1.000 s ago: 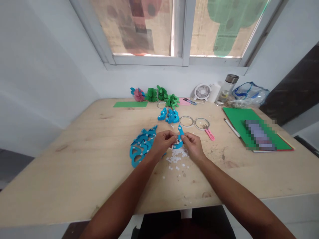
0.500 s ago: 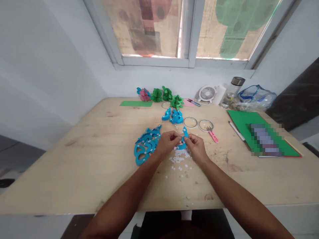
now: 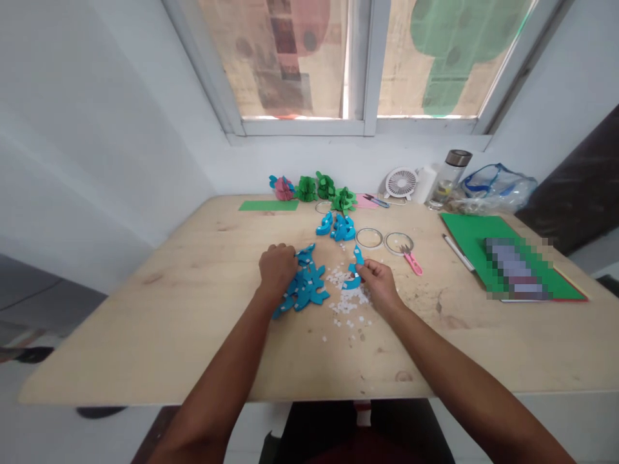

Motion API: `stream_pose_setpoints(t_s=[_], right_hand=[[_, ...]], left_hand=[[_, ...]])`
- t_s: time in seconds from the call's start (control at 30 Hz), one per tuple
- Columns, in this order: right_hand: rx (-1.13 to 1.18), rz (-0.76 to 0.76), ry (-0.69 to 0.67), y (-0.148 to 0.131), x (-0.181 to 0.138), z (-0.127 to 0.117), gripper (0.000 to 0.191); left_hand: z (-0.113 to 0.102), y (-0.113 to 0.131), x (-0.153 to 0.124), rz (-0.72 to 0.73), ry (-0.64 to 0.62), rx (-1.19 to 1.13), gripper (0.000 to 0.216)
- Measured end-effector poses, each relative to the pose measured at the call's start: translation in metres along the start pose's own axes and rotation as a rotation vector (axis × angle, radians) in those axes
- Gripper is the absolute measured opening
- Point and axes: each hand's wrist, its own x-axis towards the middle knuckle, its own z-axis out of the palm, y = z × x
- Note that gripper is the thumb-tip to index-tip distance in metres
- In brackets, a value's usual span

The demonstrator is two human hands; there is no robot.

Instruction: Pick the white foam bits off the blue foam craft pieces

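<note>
My left hand (image 3: pixel 276 267) rests with curled fingers on a spread pile of blue paper cut-outs (image 3: pixel 305 287) left of the table's middle. My right hand (image 3: pixel 381 281) pinches a single curved blue paper cut-out (image 3: pixel 354 270), holding it just above the wooden table (image 3: pixel 193 309). Several small white paper bits (image 3: pixel 345 301) lie scattered between and below the hands. Two more blue folded paper shapes (image 3: pixel 337 226) sit farther back.
Two tape rings (image 3: pixel 369 238) and pink scissors (image 3: pixel 411 258) lie behind my right hand. Green and pink paper flowers (image 3: pixel 314 187), a small fan (image 3: pixel 401 183), a bottle (image 3: pixel 451 169) and a plastic bag (image 3: pixel 498 187) line the wall. Green paper sheets (image 3: pixel 471 235) and a pen (image 3: pixel 454 252) lie at right.
My left hand has let go of the single blue cut-out and moved left onto the blue pile. The right hand still holds the single piece. The camera has shifted slightly.
</note>
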Motion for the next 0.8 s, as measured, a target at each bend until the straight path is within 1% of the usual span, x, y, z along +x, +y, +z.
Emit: stream_pose_setpoints(t_s=[0.07,0.17,0.33,0.43,0.5,0.6,0.7,0.8], right_hand=[[0.012,0.0,0.0,-0.001,0.0,0.0,0.029],[0.009,-0.008,-0.004,-0.002,0.0,0.0,0.028],[0.017,-0.012,-0.019,0.001,0.001,-0.001,0.028],[0.027,-0.004,-0.019,0.004,0.002,-0.001,0.028],[0.037,-0.005,-0.019,0.004,0.002,-0.001,0.029],[0.04,-0.016,-0.013,0.005,0.003,-0.002,0.028],[0.074,-0.033,-0.015,0.006,0.004,-0.002,0.027],[0.138,-0.037,-0.016,0.007,0.005,-0.002,0.026]], left_hand=[[0.001,0.001,-0.002,0.024,0.057,0.046,0.026],[0.001,0.002,-0.01,0.08,0.228,0.041,0.026],[0.002,0.005,-0.025,0.181,0.522,-0.064,0.022],[0.004,0.004,-0.027,0.254,0.675,-0.115,0.019],[0.003,0.003,-0.024,0.252,0.754,-0.159,0.015],[-0.001,0.003,-0.02,0.197,0.803,-0.234,0.012],[-0.006,0.013,-0.025,0.194,0.772,-0.315,0.012],[-0.01,0.034,-0.036,0.21,0.707,-0.446,0.01]])
